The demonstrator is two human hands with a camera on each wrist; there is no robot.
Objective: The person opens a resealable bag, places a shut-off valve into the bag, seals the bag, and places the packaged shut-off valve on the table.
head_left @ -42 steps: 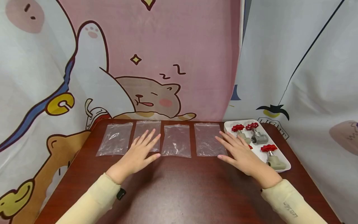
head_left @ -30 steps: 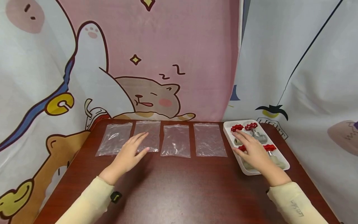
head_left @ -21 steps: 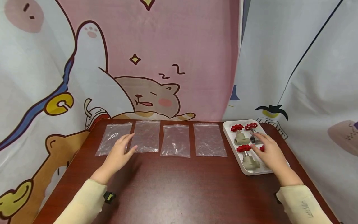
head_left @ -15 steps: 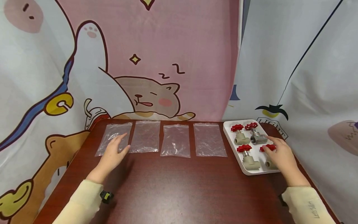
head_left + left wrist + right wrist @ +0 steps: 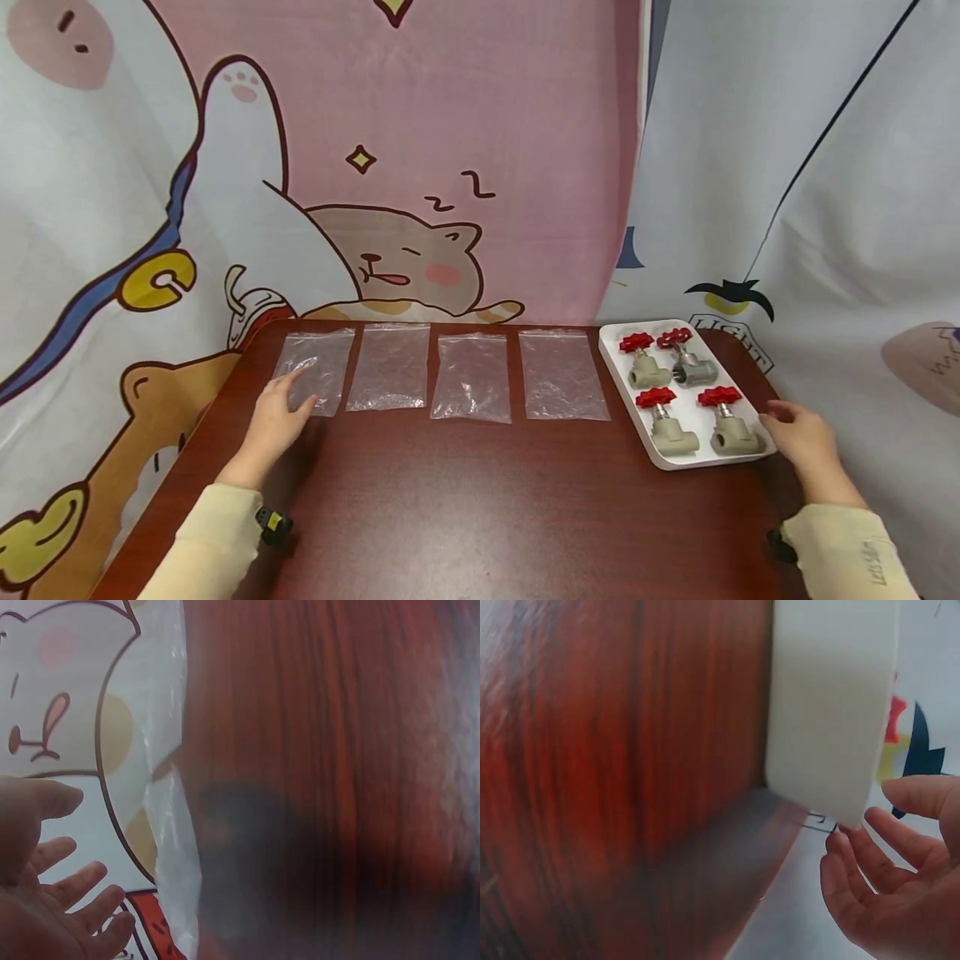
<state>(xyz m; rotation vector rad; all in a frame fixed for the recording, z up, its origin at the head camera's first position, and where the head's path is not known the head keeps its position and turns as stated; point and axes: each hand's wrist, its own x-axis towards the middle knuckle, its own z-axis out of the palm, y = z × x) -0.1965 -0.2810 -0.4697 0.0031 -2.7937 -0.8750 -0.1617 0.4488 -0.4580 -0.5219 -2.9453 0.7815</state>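
My left hand [image 5: 272, 423] hovers over the near left side of the leftmost clear zip bag [image 5: 330, 367], thumb apart from the fingers and nothing held. In the left wrist view, that hand [image 5: 67, 892] has its fingers loosely spread. At the right end of the table, my right hand [image 5: 808, 442] is beside the near right corner of a white tray [image 5: 613, 375]. The right wrist view has the fingertips [image 5: 847, 832] at the tray's corner; whether they touch it I cannot tell. Several stop valves with red handwheels lie in the tray, one grey metal [image 5: 696, 372], the others beige [image 5: 673, 439].
More flat clear zip bags [image 5: 471, 379] lie in a row along the back of the brown table [image 5: 480, 500], left of the tray. A printed cartoon curtain [image 5: 465, 125] hangs right behind the table and along its sides.
Both hands have moved apart, the left one leftward to the leftmost bag and the right one rightward across the tray to its outer edge. The valves are uncovered now; bags and tray stay put.
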